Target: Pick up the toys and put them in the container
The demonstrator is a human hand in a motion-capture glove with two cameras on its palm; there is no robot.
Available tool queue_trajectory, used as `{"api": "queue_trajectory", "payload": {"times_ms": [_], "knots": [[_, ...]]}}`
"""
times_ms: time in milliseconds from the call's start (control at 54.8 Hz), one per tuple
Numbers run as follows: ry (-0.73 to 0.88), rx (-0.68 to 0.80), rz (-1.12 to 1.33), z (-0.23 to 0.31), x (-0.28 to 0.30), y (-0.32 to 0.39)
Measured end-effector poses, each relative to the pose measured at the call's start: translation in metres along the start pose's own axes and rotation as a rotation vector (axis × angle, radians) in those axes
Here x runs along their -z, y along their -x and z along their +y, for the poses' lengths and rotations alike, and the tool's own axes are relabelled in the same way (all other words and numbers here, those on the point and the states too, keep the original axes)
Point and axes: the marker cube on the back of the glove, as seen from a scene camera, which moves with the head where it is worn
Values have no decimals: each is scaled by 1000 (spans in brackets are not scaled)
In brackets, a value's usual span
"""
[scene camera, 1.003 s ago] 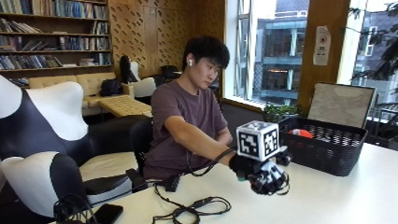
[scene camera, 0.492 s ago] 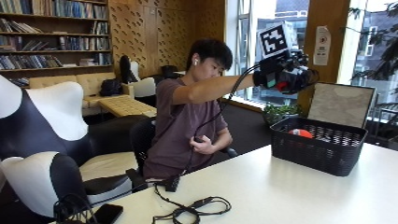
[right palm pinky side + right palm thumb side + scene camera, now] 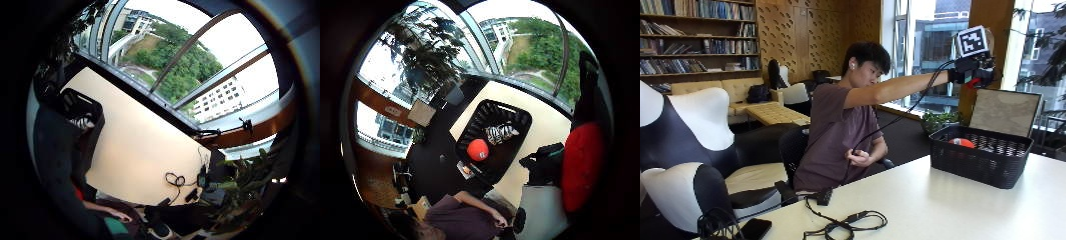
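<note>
In the outside view my gloved right hand (image 3: 973, 72) is raised high, above and just behind the black basket (image 3: 979, 160) on the white table. Its fingers curl round a red toy (image 3: 971, 84), of which only a small part shows under the glove. The same red toy (image 3: 582, 165) sits close to the palm in the thumb side view. Far below, the basket (image 3: 492, 140) holds a red ball (image 3: 478, 149) and a zebra-striped toy (image 3: 501, 132). The red ball (image 3: 961, 142) also shows over the basket rim.
A tangle of black cables (image 3: 846, 225) lies at the table's near left edge. The bare left hand (image 3: 856, 157) rests at the person's chest. A framed board (image 3: 1005, 112) stands behind the basket, with black-and-white chairs (image 3: 686, 150) to the left.
My right hand rose from just above the table to high in the air and moved over toward the basket, carrying the red toy.
</note>
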Motion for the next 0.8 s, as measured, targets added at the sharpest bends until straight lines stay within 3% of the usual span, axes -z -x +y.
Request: {"api": "queue_trajectory", "payload": {"times_ms": [73, 146, 219, 310, 456, 492, 584, 675, 748, 802], "knots": [[6, 48, -3, -8, -11, 38], [6, -127, 13, -24, -23, 78], [0, 122, -78, -20, -29, 117], [64, -16, 7, -28, -50, 130], [298, 103, -1, -19, -89, 158], [303, 119, -12, -18, -96, 163], [282, 315, -78, -9, -103, 165], [294, 172, -43, -13, -111, 161], [265, 293, -111, -10, -109, 157], [255, 295, -109, -10, -108, 156]]}}
